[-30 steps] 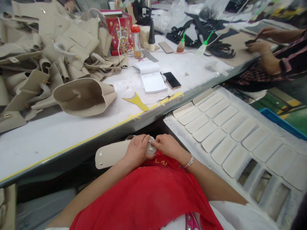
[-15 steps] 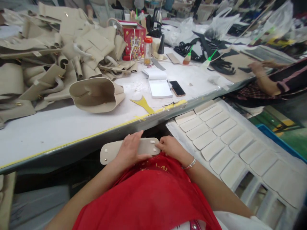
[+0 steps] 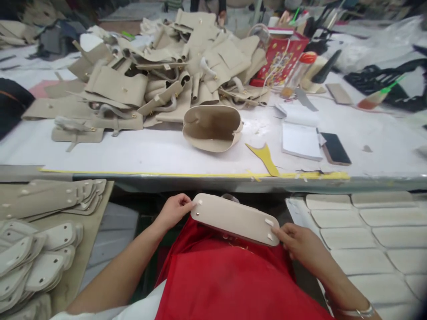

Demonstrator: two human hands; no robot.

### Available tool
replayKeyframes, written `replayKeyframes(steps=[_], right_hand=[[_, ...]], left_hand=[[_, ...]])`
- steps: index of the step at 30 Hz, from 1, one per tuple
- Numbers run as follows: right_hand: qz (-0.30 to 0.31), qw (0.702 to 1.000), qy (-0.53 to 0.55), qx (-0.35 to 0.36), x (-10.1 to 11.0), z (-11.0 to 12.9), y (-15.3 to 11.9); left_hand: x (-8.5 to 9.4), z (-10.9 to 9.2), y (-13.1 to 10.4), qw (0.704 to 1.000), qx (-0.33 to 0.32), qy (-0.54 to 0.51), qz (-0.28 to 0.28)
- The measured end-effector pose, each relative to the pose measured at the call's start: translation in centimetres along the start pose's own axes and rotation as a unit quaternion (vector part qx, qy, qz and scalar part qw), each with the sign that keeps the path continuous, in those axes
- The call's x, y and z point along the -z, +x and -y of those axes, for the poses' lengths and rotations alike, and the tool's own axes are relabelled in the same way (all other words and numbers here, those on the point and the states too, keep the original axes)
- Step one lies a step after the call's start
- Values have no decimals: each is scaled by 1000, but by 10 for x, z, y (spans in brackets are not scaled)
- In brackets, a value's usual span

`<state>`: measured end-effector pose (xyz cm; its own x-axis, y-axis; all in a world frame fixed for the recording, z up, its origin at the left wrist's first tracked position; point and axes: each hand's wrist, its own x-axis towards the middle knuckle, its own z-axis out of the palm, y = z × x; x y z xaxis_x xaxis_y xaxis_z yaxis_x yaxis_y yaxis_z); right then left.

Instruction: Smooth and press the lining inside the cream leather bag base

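Note:
Between my two hands, over my red apron (image 3: pixel 213 275), is a long beige bag panel (image 3: pixel 233 218) with rounded ends. Small white tabs sit near both its ends, and a metal stud shows at the left one. My left hand (image 3: pixel 175 212) pinches the panel's left end between thumb and fingers. At the lower right end, the thumb and fingers of my right hand (image 3: pixel 298 242) grip its edge. The panel is tilted, its right end lower. Beyond it on the table, an open beige bag body (image 3: pixel 213 129) lies on its side.
A heap of beige bag parts (image 3: pixel 123 86) covers the table's back left. A yellow template (image 3: pixel 265 159), notepad (image 3: pixel 302 140) and phone (image 3: pixel 335 149) lie right of the bag body. Stacked panels (image 3: pixel 50 253) are at my left; rows of pale pieces (image 3: pixel 360 244) at my right.
My view has swung left. My left hand has moved from lying across the panel's middle to pinching its left end. The right hand still holds the right end, and the panel now tilts.

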<state>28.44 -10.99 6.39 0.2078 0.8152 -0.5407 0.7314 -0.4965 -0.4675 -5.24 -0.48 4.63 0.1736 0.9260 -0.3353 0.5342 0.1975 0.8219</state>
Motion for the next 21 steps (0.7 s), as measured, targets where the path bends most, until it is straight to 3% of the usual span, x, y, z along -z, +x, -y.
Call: replayKeyframes(steps=[5, 9, 11, 17, 21], right_hand=[[6, 999, -6, -36, -3, 2, -1], [14, 998, 11, -52, -5, 3, 1], [12, 998, 28, -57, -7, 2, 1], [-12, 996, 56, -67, -11, 3, -2], [-25, 996, 60, -65, -12, 9, -4]], left_hand=[[8, 6, 0, 998, 12, -14, 52], [6, 8, -3, 973, 108, -173, 106], [4, 7, -4, 956, 127, -233, 123], [5, 3, 4, 991, 21, -114, 61], [4, 8, 15, 996, -17, -78, 47]])
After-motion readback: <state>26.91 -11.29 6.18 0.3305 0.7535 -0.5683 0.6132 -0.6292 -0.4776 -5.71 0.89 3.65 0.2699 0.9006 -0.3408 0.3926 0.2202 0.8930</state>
